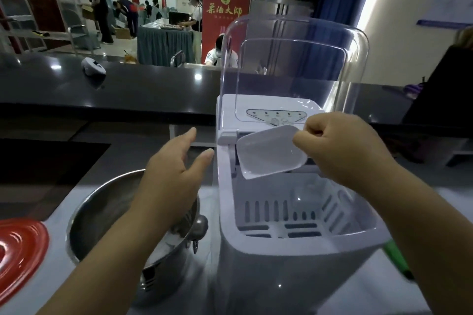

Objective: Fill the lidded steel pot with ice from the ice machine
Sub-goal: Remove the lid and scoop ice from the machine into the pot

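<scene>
Scanning from the left: a red lid (18,245) lies flat on the counter (294,296) at the frame edge, apart from the steel pot (102,215) just beside it. Pot is uncovered; pale contents, probably ice, show low inside near the right wall, mostly hidden by the forearm. A side handle (201,227) projects toward the ice machine (281,263), which stands just right of the pot.

Left hand (174,179) hovers over the pot mouth, fingers spread and loosely extended, holding nothing, touching nothing I can see.

Machine's clear lid (294,64) is tipped up and back. Slotted basket (294,215) inside looks nearly bare; one clear lump near the back wall, identity uncertain.

Right hand (343,146) is closed around the handle of a translucent plastic scoop (268,153), held above the basket, bowl pointing left toward the pot. Whether the scoop carries ice, cannot tell.

Handling judgement: pot is rigid and smooth, likely heavier and cold once loaded, condensation may make it slick; take it by the side handles. Scoop is light, stiff; ice slides off readily if tilted.
</scene>
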The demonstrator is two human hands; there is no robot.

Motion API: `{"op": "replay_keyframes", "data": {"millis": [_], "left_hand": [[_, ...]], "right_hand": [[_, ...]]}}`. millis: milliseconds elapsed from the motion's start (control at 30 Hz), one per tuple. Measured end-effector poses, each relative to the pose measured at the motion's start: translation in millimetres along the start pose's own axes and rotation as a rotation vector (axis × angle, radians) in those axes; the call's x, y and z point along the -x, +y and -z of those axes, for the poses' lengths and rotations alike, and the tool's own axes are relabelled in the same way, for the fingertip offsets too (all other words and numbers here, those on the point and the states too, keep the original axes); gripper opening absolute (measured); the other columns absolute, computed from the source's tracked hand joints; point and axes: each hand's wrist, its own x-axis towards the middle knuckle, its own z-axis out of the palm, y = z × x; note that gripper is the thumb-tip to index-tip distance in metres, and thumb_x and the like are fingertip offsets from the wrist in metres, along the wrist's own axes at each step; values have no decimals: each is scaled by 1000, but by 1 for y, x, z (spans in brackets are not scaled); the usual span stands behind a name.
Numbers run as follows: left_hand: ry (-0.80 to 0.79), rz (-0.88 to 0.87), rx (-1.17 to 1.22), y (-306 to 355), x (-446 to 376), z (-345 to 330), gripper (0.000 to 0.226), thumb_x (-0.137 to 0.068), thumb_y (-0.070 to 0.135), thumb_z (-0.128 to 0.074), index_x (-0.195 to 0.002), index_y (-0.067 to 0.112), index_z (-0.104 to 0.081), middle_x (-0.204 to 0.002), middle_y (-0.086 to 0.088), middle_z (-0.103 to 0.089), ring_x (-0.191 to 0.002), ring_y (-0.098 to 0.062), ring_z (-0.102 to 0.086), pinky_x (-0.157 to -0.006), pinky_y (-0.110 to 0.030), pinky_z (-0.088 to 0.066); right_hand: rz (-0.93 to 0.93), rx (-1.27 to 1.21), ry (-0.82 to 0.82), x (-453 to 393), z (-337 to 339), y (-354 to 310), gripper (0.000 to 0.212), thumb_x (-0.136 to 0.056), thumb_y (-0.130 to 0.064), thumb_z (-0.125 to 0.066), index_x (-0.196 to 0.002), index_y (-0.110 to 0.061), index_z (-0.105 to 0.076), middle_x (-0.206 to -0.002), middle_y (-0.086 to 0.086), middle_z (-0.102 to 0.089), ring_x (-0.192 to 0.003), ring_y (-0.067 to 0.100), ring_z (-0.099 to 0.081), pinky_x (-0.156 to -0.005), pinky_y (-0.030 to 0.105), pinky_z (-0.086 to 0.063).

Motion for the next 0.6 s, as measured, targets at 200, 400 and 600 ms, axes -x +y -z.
{"op": "replay_keyframes", "data": {"millis": [200, 400, 600], "left_hand": [[-208, 61, 55, 18, -9, -31, 81, -77, 61, -48, -146, 28, -24, -145, 5, -41, -132, -15, -40, -103, -46, -41], [-178, 128, 91, 26, -15, -42, 77, -75, 56, -57, -142, 34, -26, -138, 10, -40, -125, -15, -45, -98, -48, -45], [-130, 92, 142, 27, -16, -45, 57, -86, 29, -60, -131, 44, -30, -121, 19, -32, -120, -8, -41, -103, -46, -41]], "right_hand": [[56, 307, -160, 0, 8, 20, 23, -82, -36, -50, -69, -19, -57, -66, 0, -58, -66, 18, -52, -55, 28, -40], [157, 560, -416, -2, 0, 24, 11, -87, -29, -49, -81, -22, -54, -77, -4, -51, -76, 22, -50, -58, 29, -40], [196, 727, -547, 0, -15, 21, 21, -86, -19, -51, -67, -22, -43, -73, -3, -48, -77, 23, -51, -52, 28, -30]]}}
